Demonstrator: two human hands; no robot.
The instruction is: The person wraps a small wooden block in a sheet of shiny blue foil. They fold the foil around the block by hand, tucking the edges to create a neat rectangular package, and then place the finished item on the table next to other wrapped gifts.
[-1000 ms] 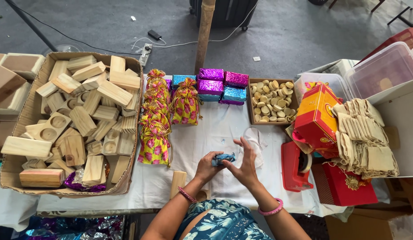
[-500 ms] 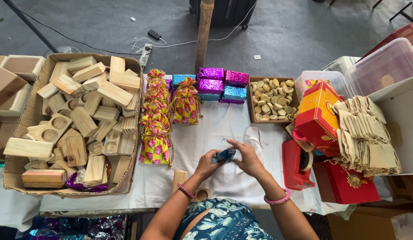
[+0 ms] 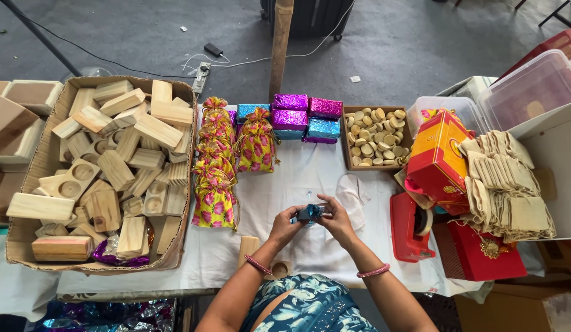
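Both my hands hold a small block wrapped in shiny blue foil point(image 3: 311, 213) just above the white tablecloth point(image 3: 285, 178). My left hand point(image 3: 285, 225) grips its left side and my right hand point(image 3: 338, 219) pinches its right side with the fingers folded over the foil. A bare wooden block point(image 3: 247, 248) stands upright on the table beside my left wrist. A clear plastic sheet point(image 3: 352, 189) lies just beyond my right hand.
A cardboard box of wooden blocks point(image 3: 101, 166) fills the left. Floral pouches point(image 3: 215, 184) and foil-wrapped blocks point(image 3: 301, 117) sit at the back, beside a tray of round wooden discs point(image 3: 374, 138). A red tape dispenser point(image 3: 408, 227), red-orange boxes point(image 3: 439, 160) and cloth bags point(image 3: 507, 184) crowd the right.
My right hand went from open beside the foil block to closed on its right side. Both hands shifted slightly right and away from me with the block.
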